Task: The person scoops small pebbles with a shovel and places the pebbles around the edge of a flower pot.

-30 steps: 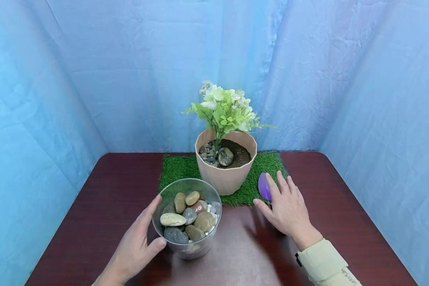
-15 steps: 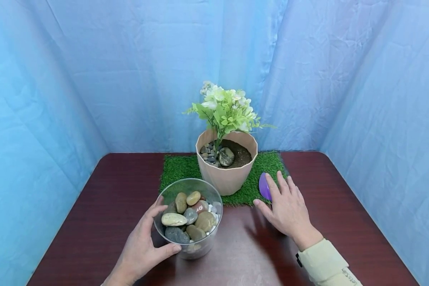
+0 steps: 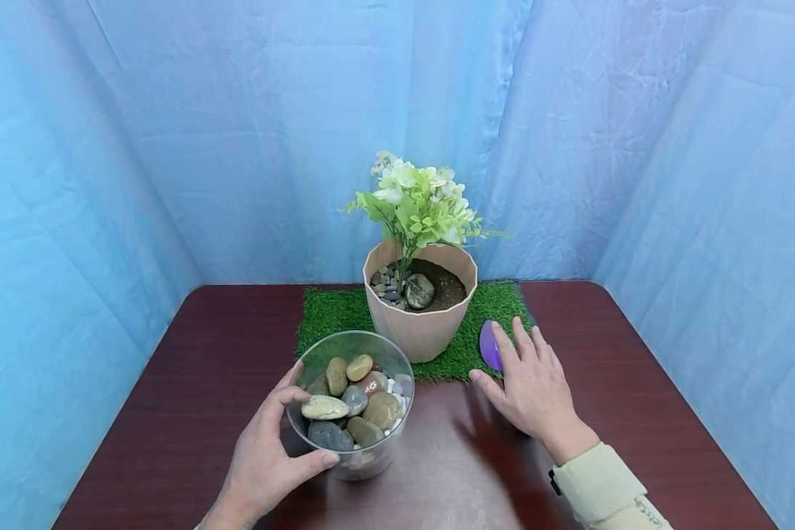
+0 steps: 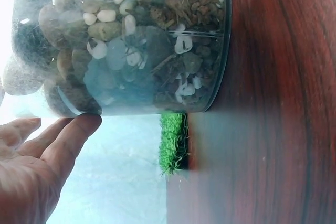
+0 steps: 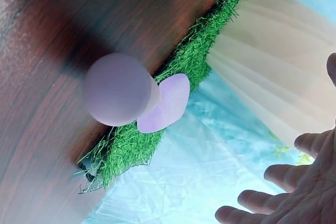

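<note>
My left hand [image 3: 265, 449] grips the left side of a clear plastic container [image 3: 361, 467], thumb at the front and fingers around the side near the rim. Large smooth stones [image 3: 380, 410] fill its top; small white pebbles [image 4: 106, 16] and brown bits show lower through the wall. The index finger lies close to a pale oval stone [image 3: 325, 407]; contact is unclear. My right hand [image 3: 536, 390] hovers with spread fingers above a small purple shovel [image 5: 164, 106]. The shovel's round handle end [image 5: 118, 90] points toward the wrist camera, and its blade is over the grass mat.
Behind the container, a beige flowerpot [image 3: 414, 335] stands on the green grass mat [image 3: 331, 309]. It holds a white-flowered plant [image 3: 417, 199], dark soil [image 3: 447, 283], small pebbles and one big stone [image 3: 419, 291]. Blue curtains [image 3: 291, 147] surround the dark red table [image 3: 238, 331].
My left hand has moved a little right and closed around the container, its thumb shifting to the front. The container is nearly in place. My right hand has not moved.
</note>
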A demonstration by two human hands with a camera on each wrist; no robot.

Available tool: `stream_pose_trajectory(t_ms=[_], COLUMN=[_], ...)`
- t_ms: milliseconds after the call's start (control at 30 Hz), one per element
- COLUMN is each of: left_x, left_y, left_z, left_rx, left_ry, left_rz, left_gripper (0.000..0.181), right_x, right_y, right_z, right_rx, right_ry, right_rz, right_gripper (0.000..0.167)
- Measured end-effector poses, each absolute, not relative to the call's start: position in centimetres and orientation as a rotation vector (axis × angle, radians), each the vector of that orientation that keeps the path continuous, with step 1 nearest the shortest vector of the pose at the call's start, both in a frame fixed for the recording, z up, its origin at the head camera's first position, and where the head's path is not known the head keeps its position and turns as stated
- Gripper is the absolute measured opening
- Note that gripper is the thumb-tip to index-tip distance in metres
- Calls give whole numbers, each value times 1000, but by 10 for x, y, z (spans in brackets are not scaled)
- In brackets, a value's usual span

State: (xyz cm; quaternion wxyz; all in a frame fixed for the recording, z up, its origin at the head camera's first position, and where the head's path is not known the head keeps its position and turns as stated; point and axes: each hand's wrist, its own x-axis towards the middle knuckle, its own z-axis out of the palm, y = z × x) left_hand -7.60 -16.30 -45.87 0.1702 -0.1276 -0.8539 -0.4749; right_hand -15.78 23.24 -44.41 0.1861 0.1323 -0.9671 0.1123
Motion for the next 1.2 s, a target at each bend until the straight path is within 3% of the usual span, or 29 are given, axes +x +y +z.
stream_pose_trajectory(t_ms=[267,700,1200], left_x=[-76,-77,-79], left_y=[-154,-143,-125], left_z=[-459,-464,-463], left_rx=[-328,-369,-327], left_ry=[-2461,-2412,-2472], left_rz=[-1338,-1326,-1203], left_gripper=[87,119,127], right_x=[-158,-158,-157], right_y=[232,232,233], right_z=[-443,-442,-444], right_rx=[370,357,351], right_ry=[-2728,-2747,-2754], right_rz=[318,324,325], right_gripper=[84,84,84])
